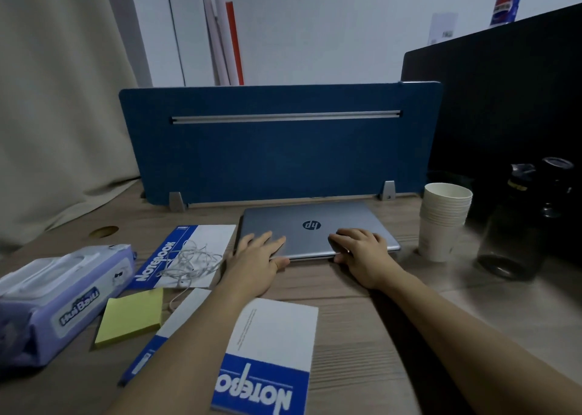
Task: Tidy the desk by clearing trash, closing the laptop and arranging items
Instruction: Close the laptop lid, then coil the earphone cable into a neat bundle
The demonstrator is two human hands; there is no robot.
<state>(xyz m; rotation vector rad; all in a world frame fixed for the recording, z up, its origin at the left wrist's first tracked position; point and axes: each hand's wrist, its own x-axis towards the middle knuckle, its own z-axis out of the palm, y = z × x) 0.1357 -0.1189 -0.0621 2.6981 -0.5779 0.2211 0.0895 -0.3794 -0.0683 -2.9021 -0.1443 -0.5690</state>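
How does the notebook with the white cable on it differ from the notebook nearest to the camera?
The far blue-and-white notebook carries a tangled white cable; the near blue-and-white notebook carries nothing. The far one lies beside the closed silver laptop, the near one between the forearms. Both lie flat and closed.

Blue divider panel [277, 150] stood behind desk, beige curtain [59, 99] hung left, soda bottle [505, 5] perched top right.

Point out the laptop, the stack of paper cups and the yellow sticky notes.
laptop [318, 222]: head view, on the closed lid at its logo.
stack of paper cups [441, 225]: head view, on the outer wall.
yellow sticky notes [130, 317]: head view, on the top sheet.
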